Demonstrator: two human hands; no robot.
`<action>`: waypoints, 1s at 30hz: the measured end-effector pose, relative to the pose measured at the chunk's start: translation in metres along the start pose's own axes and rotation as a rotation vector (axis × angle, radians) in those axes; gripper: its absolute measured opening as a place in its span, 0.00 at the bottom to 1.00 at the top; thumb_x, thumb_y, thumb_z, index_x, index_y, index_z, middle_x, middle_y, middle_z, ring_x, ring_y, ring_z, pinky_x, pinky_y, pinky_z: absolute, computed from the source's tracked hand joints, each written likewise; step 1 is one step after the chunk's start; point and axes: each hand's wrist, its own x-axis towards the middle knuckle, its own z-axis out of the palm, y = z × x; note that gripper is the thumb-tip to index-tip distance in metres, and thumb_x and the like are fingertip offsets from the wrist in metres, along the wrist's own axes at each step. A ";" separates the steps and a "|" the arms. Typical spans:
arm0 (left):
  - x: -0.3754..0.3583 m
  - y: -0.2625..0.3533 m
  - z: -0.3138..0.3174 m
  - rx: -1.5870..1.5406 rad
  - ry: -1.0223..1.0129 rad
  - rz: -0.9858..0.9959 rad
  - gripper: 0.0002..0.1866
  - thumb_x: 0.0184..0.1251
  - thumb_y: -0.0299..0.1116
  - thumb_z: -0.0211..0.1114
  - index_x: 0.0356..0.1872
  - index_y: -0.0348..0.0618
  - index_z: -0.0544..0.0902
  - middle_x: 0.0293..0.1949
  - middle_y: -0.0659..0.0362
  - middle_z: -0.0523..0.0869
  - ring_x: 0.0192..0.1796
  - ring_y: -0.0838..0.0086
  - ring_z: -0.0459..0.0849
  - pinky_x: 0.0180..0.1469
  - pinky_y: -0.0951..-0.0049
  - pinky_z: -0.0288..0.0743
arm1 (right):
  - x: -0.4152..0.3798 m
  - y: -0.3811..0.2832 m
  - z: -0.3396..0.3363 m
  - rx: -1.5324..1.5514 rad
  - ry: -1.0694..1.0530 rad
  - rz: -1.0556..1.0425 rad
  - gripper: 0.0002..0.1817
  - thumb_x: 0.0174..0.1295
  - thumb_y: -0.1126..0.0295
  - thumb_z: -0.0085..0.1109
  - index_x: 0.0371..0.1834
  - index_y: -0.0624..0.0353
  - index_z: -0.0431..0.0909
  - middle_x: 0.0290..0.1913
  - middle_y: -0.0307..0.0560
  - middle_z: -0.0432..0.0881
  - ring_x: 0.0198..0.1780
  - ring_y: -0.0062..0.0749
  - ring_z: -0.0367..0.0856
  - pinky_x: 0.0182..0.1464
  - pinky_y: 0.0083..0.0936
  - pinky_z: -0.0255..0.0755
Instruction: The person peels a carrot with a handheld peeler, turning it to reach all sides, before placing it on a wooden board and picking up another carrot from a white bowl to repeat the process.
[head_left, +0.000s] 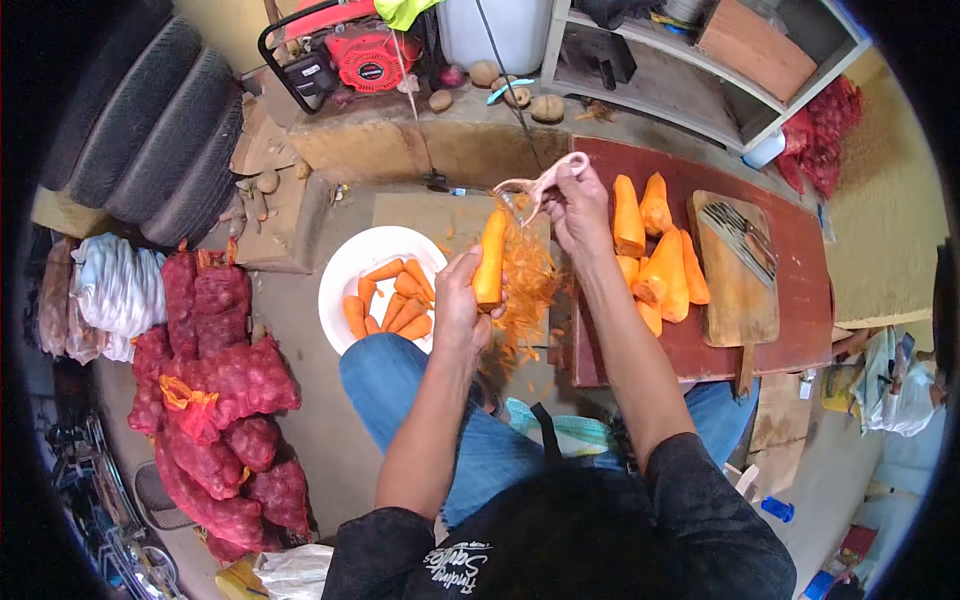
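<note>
My left hand is closed around the lower end of a peeled carrot, which points up and away from me. In my right hand is a pale pink peeler, its blade end right at the carrot's top. Below the carrot, a heap of orange peelings covers a flat sheet on the floor. To the left stands a white basin with several smaller carrots in it. On the red-brown table at right lie several large peeled carrots.
A wooden cutting board with knives on it lies on the table. Red mesh sacks are piled at left, below stacked tires. A red engine machine and several potatoes sit on the ledge ahead, beside a shelf.
</note>
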 end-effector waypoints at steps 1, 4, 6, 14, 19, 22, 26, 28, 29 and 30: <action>0.000 0.000 -0.002 -0.009 0.005 0.010 0.14 0.78 0.42 0.54 0.45 0.39 0.77 0.25 0.54 0.81 0.18 0.72 0.78 0.14 0.76 0.65 | 0.003 -0.003 -0.003 0.022 -0.013 -0.016 0.10 0.74 0.62 0.58 0.42 0.56 0.70 0.34 0.44 0.83 0.30 0.29 0.84 0.30 0.26 0.81; 0.004 0.002 -0.011 -0.042 0.033 0.019 0.14 0.78 0.43 0.54 0.45 0.41 0.77 0.28 0.55 0.81 0.21 0.71 0.79 0.17 0.73 0.68 | -0.001 -0.007 -0.007 0.021 0.005 -0.026 0.10 0.74 0.62 0.58 0.43 0.56 0.71 0.34 0.44 0.83 0.30 0.30 0.84 0.33 0.27 0.81; 0.007 0.001 -0.013 -0.154 -0.005 -0.028 0.15 0.78 0.44 0.54 0.48 0.41 0.77 0.31 0.56 0.82 0.24 0.70 0.80 0.20 0.71 0.71 | -0.013 -0.009 -0.006 0.057 0.015 0.039 0.09 0.74 0.63 0.58 0.44 0.55 0.71 0.35 0.43 0.83 0.32 0.30 0.84 0.34 0.28 0.82; 0.008 0.002 -0.013 -0.278 -0.044 -0.078 0.19 0.79 0.44 0.54 0.56 0.40 0.78 0.34 0.57 0.82 0.30 0.69 0.82 0.31 0.69 0.76 | -0.085 -0.032 0.019 0.274 0.032 0.218 0.08 0.71 0.70 0.60 0.48 0.58 0.74 0.40 0.44 0.82 0.37 0.34 0.86 0.38 0.29 0.83; 0.020 -0.007 -0.025 -0.263 -0.120 -0.067 0.17 0.79 0.42 0.54 0.53 0.38 0.80 0.34 0.57 0.84 0.33 0.70 0.84 0.34 0.69 0.78 | -0.099 -0.021 0.038 0.052 -0.161 0.225 0.16 0.65 0.70 0.67 0.52 0.60 0.73 0.38 0.43 0.83 0.35 0.27 0.84 0.33 0.25 0.81; 0.018 -0.009 -0.014 -0.257 -0.026 -0.069 0.20 0.81 0.44 0.51 0.56 0.38 0.79 0.37 0.55 0.86 0.34 0.70 0.85 0.37 0.68 0.80 | -0.087 -0.016 0.039 0.072 -0.207 0.233 0.17 0.65 0.69 0.68 0.51 0.60 0.73 0.37 0.42 0.83 0.32 0.25 0.84 0.32 0.24 0.81; 0.009 -0.007 -0.020 -0.141 -0.141 -0.041 0.21 0.81 0.45 0.51 0.56 0.36 0.78 0.34 0.57 0.84 0.29 0.71 0.82 0.27 0.71 0.73 | -0.045 -0.007 0.034 0.046 -0.166 0.153 0.12 0.67 0.69 0.65 0.47 0.59 0.73 0.32 0.41 0.80 0.28 0.25 0.82 0.30 0.25 0.79; 0.007 -0.005 -0.018 -0.187 -0.172 -0.050 0.17 0.79 0.43 0.56 0.51 0.39 0.80 0.30 0.56 0.83 0.26 0.72 0.82 0.24 0.73 0.74 | -0.013 -0.002 0.022 -0.009 -0.097 0.090 0.10 0.69 0.70 0.63 0.45 0.59 0.72 0.31 0.41 0.80 0.27 0.25 0.81 0.29 0.24 0.79; 0.006 -0.004 -0.017 -0.190 -0.166 -0.064 0.17 0.79 0.43 0.55 0.51 0.39 0.80 0.29 0.57 0.83 0.26 0.73 0.81 0.24 0.73 0.73 | 0.004 0.000 0.016 -0.079 -0.020 0.017 0.08 0.71 0.70 0.61 0.44 0.59 0.71 0.31 0.42 0.80 0.27 0.26 0.81 0.28 0.25 0.78; 0.005 -0.003 -0.017 -0.194 -0.159 -0.078 0.17 0.79 0.43 0.55 0.50 0.39 0.80 0.29 0.57 0.83 0.26 0.73 0.81 0.24 0.73 0.73 | 0.018 -0.002 0.010 -0.148 0.056 -0.054 0.06 0.72 0.71 0.59 0.43 0.59 0.71 0.31 0.42 0.80 0.26 0.27 0.80 0.28 0.25 0.78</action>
